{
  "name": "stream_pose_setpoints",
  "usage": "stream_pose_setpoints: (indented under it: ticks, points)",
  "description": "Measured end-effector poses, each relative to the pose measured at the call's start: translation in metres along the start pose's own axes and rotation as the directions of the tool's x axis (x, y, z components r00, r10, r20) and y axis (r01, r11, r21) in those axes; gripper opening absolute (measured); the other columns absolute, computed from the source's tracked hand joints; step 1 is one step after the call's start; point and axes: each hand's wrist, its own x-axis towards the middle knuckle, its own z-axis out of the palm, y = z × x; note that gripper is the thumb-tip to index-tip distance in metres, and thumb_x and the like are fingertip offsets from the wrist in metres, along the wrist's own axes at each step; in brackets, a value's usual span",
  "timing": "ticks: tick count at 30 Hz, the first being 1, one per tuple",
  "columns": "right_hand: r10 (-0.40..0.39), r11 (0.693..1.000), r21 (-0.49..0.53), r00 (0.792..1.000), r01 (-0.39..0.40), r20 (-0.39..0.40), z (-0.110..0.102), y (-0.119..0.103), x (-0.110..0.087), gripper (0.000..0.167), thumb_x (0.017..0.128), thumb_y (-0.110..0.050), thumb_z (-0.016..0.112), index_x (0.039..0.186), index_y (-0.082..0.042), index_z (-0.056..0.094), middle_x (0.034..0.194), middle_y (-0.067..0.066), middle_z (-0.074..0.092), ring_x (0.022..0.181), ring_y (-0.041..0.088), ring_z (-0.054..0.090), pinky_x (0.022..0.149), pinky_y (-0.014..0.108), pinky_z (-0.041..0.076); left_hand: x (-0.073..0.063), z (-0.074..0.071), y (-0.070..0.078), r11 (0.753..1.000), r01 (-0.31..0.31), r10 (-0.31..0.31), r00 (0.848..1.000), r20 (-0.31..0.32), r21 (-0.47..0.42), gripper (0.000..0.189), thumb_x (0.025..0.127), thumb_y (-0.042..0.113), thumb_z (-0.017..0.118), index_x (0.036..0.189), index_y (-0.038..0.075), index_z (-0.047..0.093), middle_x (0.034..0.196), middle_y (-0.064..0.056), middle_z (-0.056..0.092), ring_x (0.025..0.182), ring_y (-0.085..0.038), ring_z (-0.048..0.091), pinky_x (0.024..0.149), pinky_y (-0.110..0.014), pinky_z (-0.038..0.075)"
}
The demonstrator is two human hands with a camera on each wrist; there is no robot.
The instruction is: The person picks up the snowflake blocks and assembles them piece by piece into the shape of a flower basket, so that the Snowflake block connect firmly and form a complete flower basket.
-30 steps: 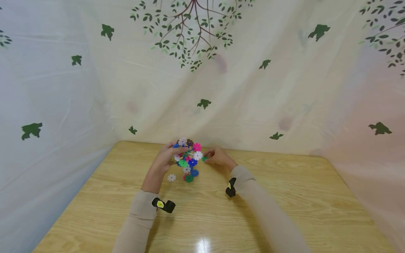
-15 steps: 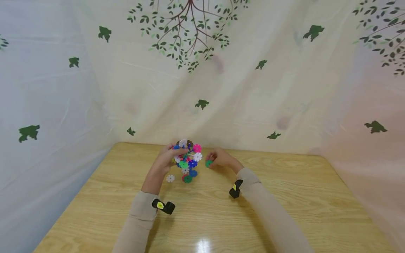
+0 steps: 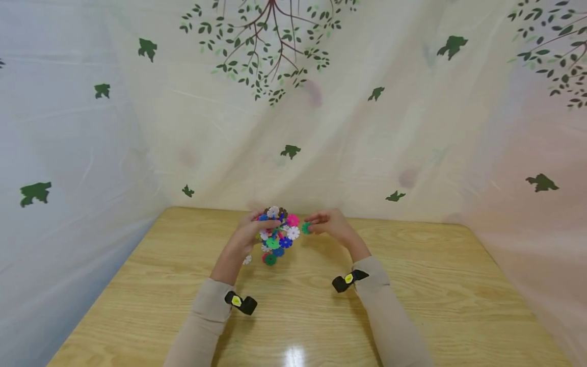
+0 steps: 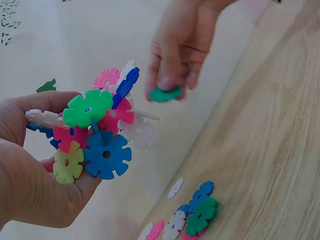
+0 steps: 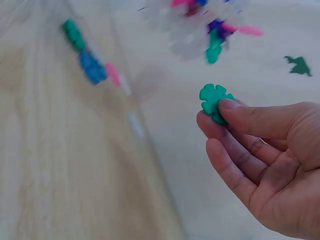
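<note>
My left hand (image 3: pixel 244 235) grips a built-up cluster of interlocking flower-shaped plastic discs (image 4: pixel 88 107), with pink, blue, white, green and yellow ones slotted together at angles. Thumb and fingers reach round its side, and the cluster is held up off the table. Just to its right, my right hand (image 3: pixel 338 227) pinches a single green flower disc (image 5: pixel 212 102) between thumb and fingertips. In the left wrist view this green disc (image 4: pixel 165 94) is apart from the cluster, with a small gap between them.
Several loose flower discs (image 4: pixel 201 216) lie grouped on the wooden table (image 3: pixel 293 316) below the cluster. One white disc (image 3: pixel 247 260) lies by the left wrist. A pale cloth printed with leaves (image 3: pixel 339 168) hangs behind the table's far edge.
The right hand, still pinching the green disc, has drawn a little to the right and its wrist has turned. The left hand has shifted the cluster slightly right.
</note>
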Motion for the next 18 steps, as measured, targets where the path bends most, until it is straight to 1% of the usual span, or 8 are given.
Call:
stream_pose_setpoints:
  ticks: [1, 2, 5, 8, 11, 14, 16, 18]
  points:
    - [-0.008, 1.000, 0.016, 1.000, 0.008, -0.024, 0.000, -0.005, -0.002, 0.031, 0.093, -0.001, 0.070, 0.122, 0.009, 0.067, 0.101, 0.013, 0.075, 0.085, 0.011, 0.070, 0.090, 0.051, 0.058, 0.000, 0.001, -0.001, 1.000, -0.001, 0.001, 1.000, 0.003, 0.008, 0.075, 0.087, 0.015, 0.080, 0.151, 0.001, 0.042, 0.149, -0.018, 0.046, 0.137, -0.036, 0.044, 0.116, -0.060, 0.036]
    - [-0.015, 0.999, 0.037, 0.999, 0.017, -0.047, -0.001, -0.009, -0.004, 0.030, 0.093, -0.001, 0.070, 0.121, 0.010, 0.067, 0.101, 0.014, 0.075, 0.084, 0.010, 0.070, 0.089, 0.048, 0.059, 0.000, 0.002, -0.002, 1.000, -0.002, 0.002, 1.000, 0.003, 0.010, 0.079, 0.087, 0.015, 0.080, 0.153, 0.001, 0.039, 0.152, -0.019, 0.044, 0.140, -0.038, 0.041, 0.116, -0.062, 0.035]
    - [-0.061, 0.995, 0.070, 0.993, 0.069, -0.102, 0.001, -0.018, -0.007, 0.028, 0.094, 0.000, 0.069, 0.119, 0.012, 0.067, 0.104, 0.023, 0.073, 0.082, 0.009, 0.070, 0.082, 0.035, 0.061, -0.001, 0.004, -0.005, 1.000, 0.014, -0.014, 1.000, 0.003, 0.014, 0.087, 0.087, 0.014, 0.079, 0.158, 0.003, 0.030, 0.160, -0.019, 0.034, 0.149, -0.041, 0.029, 0.120, -0.065, 0.027]
    - [-0.110, 0.988, 0.096, 0.983, 0.125, -0.150, 0.004, -0.026, -0.009, 0.027, 0.094, 0.001, 0.069, 0.118, 0.012, 0.068, 0.108, 0.030, 0.071, 0.081, 0.008, 0.069, 0.076, 0.028, 0.060, 0.000, 0.005, -0.006, 0.999, 0.032, -0.033, 0.999, 0.011, 0.007, 0.086, 0.088, 0.012, 0.077, 0.159, 0.003, 0.028, 0.162, -0.020, 0.031, 0.150, -0.042, 0.027, 0.121, -0.066, 0.024]
    - [-0.145, 0.980, 0.111, 0.972, 0.167, -0.186, 0.010, -0.033, -0.011, 0.025, 0.095, 0.000, 0.069, 0.118, 0.010, 0.069, 0.107, 0.026, 0.073, 0.081, 0.007, 0.070, 0.075, 0.027, 0.060, 0.000, 0.007, -0.006, 0.999, 0.048, -0.048, 0.999, 0.008, 0.014, 0.085, 0.088, 0.012, 0.076, 0.159, 0.004, 0.029, 0.159, -0.021, 0.035, 0.147, -0.041, 0.032, 0.120, -0.065, 0.025]
    - [-0.171, 0.971, 0.128, 0.963, 0.200, -0.207, 0.017, -0.039, -0.013, 0.024, 0.094, 0.000, 0.070, 0.116, 0.009, 0.071, 0.105, 0.022, 0.074, 0.081, 0.007, 0.070, 0.075, 0.027, 0.060, -0.002, 0.010, -0.006, 0.998, 0.047, -0.047, 0.999, -0.001, 0.030, 0.081, 0.088, 0.012, 0.077, 0.156, 0.004, 0.035, 0.153, -0.021, 0.044, 0.140, -0.039, 0.041, 0.117, -0.063, 0.032]
    - [-0.193, 0.967, 0.123, 0.958, 0.222, -0.213, 0.021, -0.042, -0.013, 0.023, 0.094, -0.001, 0.070, 0.116, 0.008, 0.071, 0.104, 0.020, 0.074, 0.082, 0.007, 0.070, 0.076, 0.028, 0.060, -0.003, 0.011, -0.006, 0.998, 0.037, -0.036, 0.999, -0.002, 0.050, 0.073, 0.088, 0.013, 0.077, 0.152, 0.005, 0.043, 0.146, -0.019, 0.053, 0.130, -0.035, 0.051, 0.111, -0.059, 0.040]
    - [-0.213, 0.965, 0.107, 0.953, 0.240, -0.214, 0.026, -0.044, -0.014, 0.023, 0.094, -0.002, 0.070, 0.115, 0.007, 0.072, 0.104, 0.021, 0.074, 0.081, 0.007, 0.069, 0.077, 0.029, 0.061, -0.004, 0.012, -0.006, 0.997, 0.022, -0.021, 1.000, -0.004, 0.068, 0.063, 0.088, 0.013, 0.077, 0.145, 0.006, 0.052, 0.136, -0.016, 0.061, 0.118, -0.029, 0.059, 0.102, -0.051, 0.047]
